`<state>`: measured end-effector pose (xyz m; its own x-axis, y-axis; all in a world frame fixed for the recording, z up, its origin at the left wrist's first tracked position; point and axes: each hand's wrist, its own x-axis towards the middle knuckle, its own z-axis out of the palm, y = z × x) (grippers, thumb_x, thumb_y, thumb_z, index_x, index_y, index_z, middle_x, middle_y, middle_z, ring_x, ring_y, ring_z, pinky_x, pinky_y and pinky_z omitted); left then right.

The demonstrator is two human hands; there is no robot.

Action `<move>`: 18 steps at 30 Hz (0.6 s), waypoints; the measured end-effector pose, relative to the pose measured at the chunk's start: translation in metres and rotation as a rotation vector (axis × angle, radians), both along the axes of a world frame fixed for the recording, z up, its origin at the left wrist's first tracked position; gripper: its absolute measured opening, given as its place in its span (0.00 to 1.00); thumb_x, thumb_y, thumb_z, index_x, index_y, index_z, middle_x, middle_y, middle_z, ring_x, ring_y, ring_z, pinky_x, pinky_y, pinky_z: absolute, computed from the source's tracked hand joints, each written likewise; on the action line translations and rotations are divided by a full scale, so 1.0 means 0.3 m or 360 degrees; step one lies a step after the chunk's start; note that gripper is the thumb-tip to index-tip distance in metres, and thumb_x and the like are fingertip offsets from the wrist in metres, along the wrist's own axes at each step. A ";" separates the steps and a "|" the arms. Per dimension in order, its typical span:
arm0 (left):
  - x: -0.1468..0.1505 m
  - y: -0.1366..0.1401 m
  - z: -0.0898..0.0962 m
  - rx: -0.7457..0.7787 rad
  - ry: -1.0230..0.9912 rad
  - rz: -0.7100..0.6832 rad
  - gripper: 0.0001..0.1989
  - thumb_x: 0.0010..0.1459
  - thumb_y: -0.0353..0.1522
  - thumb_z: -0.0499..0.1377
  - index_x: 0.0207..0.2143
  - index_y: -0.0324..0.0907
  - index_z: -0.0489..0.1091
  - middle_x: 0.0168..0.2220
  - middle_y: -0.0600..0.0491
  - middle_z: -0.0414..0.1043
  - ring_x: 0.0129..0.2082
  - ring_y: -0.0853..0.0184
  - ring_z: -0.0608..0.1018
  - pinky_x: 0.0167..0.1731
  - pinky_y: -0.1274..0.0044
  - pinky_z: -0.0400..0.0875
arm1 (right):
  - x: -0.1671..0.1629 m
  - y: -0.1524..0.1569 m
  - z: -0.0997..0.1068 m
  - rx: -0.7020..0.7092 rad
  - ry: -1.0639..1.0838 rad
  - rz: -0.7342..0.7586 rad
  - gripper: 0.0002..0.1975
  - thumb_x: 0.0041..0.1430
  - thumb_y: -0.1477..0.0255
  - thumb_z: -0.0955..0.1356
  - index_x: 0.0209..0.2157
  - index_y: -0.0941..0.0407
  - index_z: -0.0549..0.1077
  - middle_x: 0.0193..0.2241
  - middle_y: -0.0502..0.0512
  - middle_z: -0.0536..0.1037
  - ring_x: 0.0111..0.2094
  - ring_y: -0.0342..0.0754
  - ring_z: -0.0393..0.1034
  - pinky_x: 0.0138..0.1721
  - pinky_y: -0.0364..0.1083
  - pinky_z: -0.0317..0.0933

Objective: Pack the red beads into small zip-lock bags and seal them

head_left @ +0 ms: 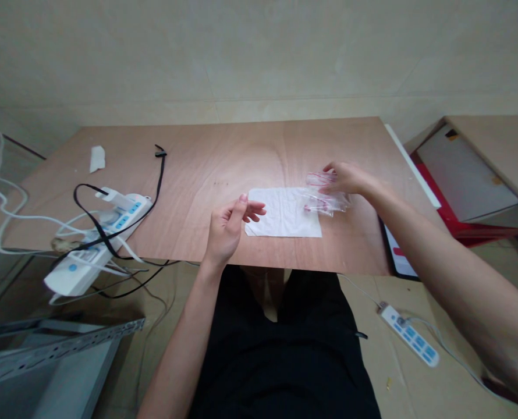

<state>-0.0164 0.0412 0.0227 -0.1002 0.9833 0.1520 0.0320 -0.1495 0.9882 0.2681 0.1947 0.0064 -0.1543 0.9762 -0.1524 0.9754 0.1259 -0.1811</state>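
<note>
A flat white sheet (280,215), creased like tissue or thin cloth, lies near the table's front edge. Crumpled clear zip bags (318,201) with pinkish-red lines overlap its right end; I cannot tell how many there are. My right hand (344,177) reaches in from the right, its fingers curled on the bags and gripping them. At the sheet's left end, my left hand (230,227) hovers with nothing in it, thumb raised and fingers loosely apart.
A white power strip (130,218) with tangled cables sits at the table's left edge. Behind it lie a black strap (160,174) and a white scrap (97,159). A tablet-like device (401,259) is under my right forearm. Another power strip (410,334) lies on the floor.
</note>
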 end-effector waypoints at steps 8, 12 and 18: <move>-0.024 -0.011 0.002 -0.0027 -0.0003 0.0017 0.20 0.61 0.45 0.56 0.29 0.41 0.79 0.28 0.48 0.80 0.25 0.68 0.78 0.29 0.75 0.69 | 0.019 -0.024 0.095 0.0038 -0.0044 -0.0062 0.12 0.48 0.66 0.75 0.22 0.56 0.71 0.19 0.54 0.72 0.26 0.50 0.68 0.27 0.46 0.53; -0.041 -0.022 -0.015 -0.0097 -0.0049 0.0038 0.20 0.61 0.45 0.56 0.30 0.40 0.79 0.28 0.49 0.80 0.26 0.69 0.77 0.31 0.76 0.69 | 0.023 -0.071 0.181 0.0254 0.0257 -0.0201 0.13 0.47 0.69 0.75 0.21 0.55 0.68 0.16 0.50 0.69 0.22 0.46 0.65 0.26 0.45 0.54; -0.086 -0.047 -0.047 -0.0167 -0.0078 0.0195 0.20 0.59 0.44 0.57 0.29 0.38 0.79 0.28 0.49 0.80 0.25 0.70 0.76 0.30 0.77 0.67 | -0.181 -0.119 0.288 0.0478 0.0836 -0.0138 0.14 0.44 0.72 0.76 0.20 0.56 0.66 0.17 0.48 0.67 0.19 0.43 0.65 0.21 0.43 0.55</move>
